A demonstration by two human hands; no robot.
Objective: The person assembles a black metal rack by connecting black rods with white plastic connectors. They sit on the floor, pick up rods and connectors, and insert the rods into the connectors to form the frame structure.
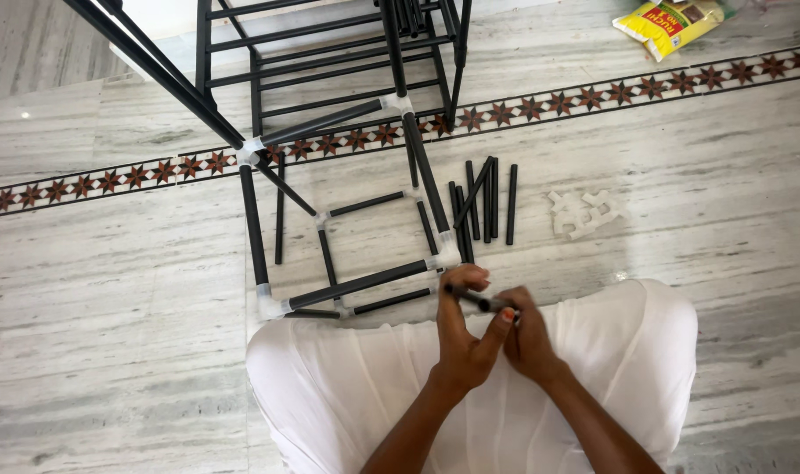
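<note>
Head view: short black rod [472,299] pinched between both hands' grip.

Black rods [488,200] – white connectors [584,213] – grey-veined marble floor [110,290], red star border [136,174].

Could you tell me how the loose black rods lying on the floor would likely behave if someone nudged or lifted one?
The loose black rods look round and thin, so a sideways nudge would probably roll one across the smooth marble floor. They lie straight, like the one held between the left hand and right hand, so likely stiff. Being slim, each probably lifts easily.
</note>
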